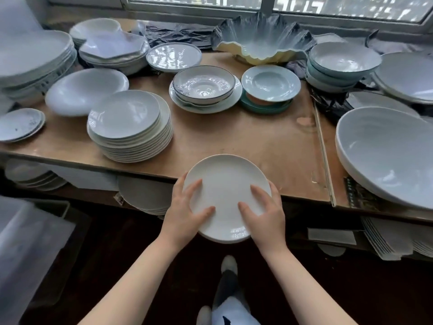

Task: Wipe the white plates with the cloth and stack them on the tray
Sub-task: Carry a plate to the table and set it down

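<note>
Big bowl (384, 156) at right running off the frame edge, shelf plates (145, 195) lying half hidden under the table (234, 141), plate stack (130, 126) sitting at centre-left, left hand (185, 212) and right hand (264, 212) gripping a white plate (226, 184) at lower centre, over the table's near edge.

Both bare forearms rise from bottom of frame toward centre. Left hand (185, 215) and right hand (263, 215) mirror each other, fingers spread, thumbs curled inward, gripping.
</note>
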`<action>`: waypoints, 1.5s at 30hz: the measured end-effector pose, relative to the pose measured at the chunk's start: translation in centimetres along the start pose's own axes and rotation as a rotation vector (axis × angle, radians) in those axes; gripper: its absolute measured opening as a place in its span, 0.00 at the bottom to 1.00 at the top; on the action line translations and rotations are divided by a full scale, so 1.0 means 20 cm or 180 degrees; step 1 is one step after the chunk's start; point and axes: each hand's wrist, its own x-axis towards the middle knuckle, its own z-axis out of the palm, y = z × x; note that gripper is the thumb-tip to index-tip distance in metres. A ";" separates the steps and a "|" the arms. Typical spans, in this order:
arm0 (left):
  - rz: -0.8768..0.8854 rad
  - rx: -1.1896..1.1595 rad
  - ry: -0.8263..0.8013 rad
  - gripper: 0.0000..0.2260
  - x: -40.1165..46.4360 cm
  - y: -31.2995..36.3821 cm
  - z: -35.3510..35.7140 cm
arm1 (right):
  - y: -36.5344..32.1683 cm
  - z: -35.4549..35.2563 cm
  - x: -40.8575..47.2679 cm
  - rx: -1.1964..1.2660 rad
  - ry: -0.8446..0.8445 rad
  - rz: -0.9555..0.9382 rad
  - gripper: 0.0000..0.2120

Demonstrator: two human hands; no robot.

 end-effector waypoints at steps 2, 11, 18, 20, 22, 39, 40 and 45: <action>-0.0056 0.0028 0.0012 0.31 0.10 0.00 0.00 | 0.00 0.03 0.10 -0.0038 -0.0037 -0.0011 0.22; -0.0313 -0.0039 0.0109 0.31 0.47 -0.02 0.07 | -0.02 0.08 0.53 -0.0395 -0.0332 -0.0090 0.23; -0.0417 0.0037 0.0145 0.32 0.69 -0.10 0.06 | -0.03 0.19 0.76 -0.0736 -0.0589 -0.0103 0.25; -0.0402 0.0079 0.0139 0.32 0.75 -0.11 0.04 | -0.04 0.23 0.82 -0.0813 -0.0612 -0.0057 0.25; -0.0422 0.0120 0.0100 0.31 0.81 -0.14 0.02 | -0.06 0.27 0.86 -0.0844 -0.0598 -0.0059 0.25; -0.0486 0.0415 -0.0263 0.32 1.10 -0.27 -0.07 | -0.07 0.49 1.06 -0.0928 -0.0581 0.0148 0.24; -0.0490 0.0400 -0.0267 0.32 1.11 -0.28 -0.06 | -0.07 0.49 1.06 -0.0947 -0.0582 0.0147 0.24; -0.0577 0.0303 -0.0278 0.36 1.11 -0.32 -0.04 | -0.06 0.52 1.08 -0.1052 -0.0588 0.0131 0.24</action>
